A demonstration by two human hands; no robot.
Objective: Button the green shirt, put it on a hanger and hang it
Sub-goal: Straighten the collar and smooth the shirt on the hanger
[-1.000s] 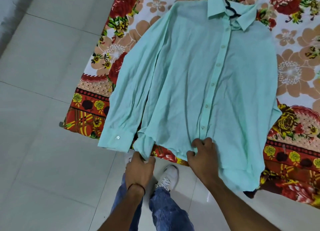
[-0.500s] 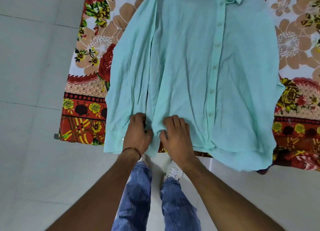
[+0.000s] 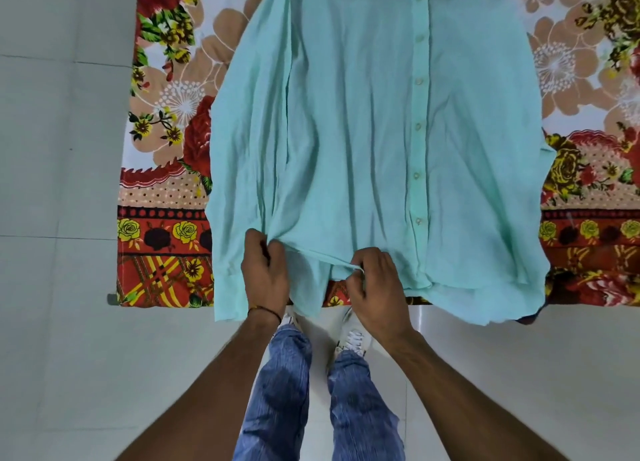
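The pale green shirt [image 3: 363, 121] lies flat, front up, on a flowered bedsheet, its button row closed down the middle and its hem hanging over the bed's near edge. My left hand [image 3: 265, 270] grips the hem near the left side seam. My right hand [image 3: 375, 284] pinches the hem edge a little left of the button placket, lifting a taut fold between both hands. The collar is cut off at the top of the frame, and no hanger shows.
The flowered red, orange and white bedsheet [image 3: 166, 169] covers the bed on both sides of the shirt. Pale tiled floor [image 3: 59, 356] lies to the left and below. My jeans-clad legs and white shoes [image 3: 353, 336] stand against the bed's edge.
My right hand moved left from the placket's foot to the hem beside the left hand; now both hands have pulled apart and lift the hem edge. The view has tipped down, hiding collar and hanger.
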